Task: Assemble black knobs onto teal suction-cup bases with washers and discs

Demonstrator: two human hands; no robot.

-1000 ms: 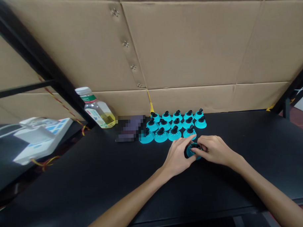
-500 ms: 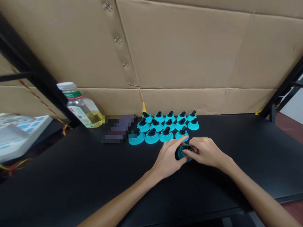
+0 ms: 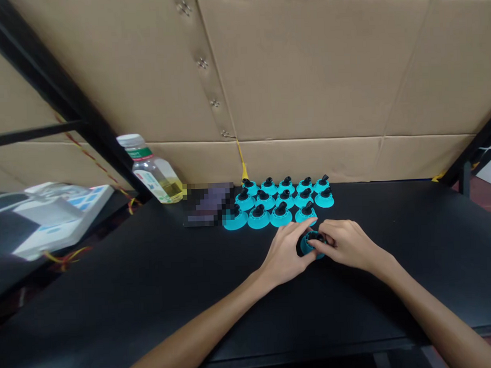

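On the black tabletop (image 3: 217,292) stands a turquoise cone-shaped piece (image 3: 308,246) with a black part in its top. My left hand (image 3: 286,252) curls round its left side, thumb in front and fingers behind. My right hand (image 3: 346,242) is closed at the top of the piece, its thumb and fingertips pinching the black part (image 3: 315,238); my fingers partly cover that spot. Just behind my hands, several like turquoise cones (image 3: 281,217) with tilted black spouts on top stand in three rows.
A dark, pixelated flat object (image 3: 208,204) lies left of the rows. Behind it, a bottle of yellow liquid (image 3: 158,173) leans near the black frame post (image 3: 86,130). Cardboard (image 3: 306,69) walls off the back. White boxes (image 3: 65,217) and twisted wires (image 3: 68,257) are at left.
The view has shifted a little, so everything appears farther right. Both hands stay on the same turquoise piece, with little visible change in their grip.
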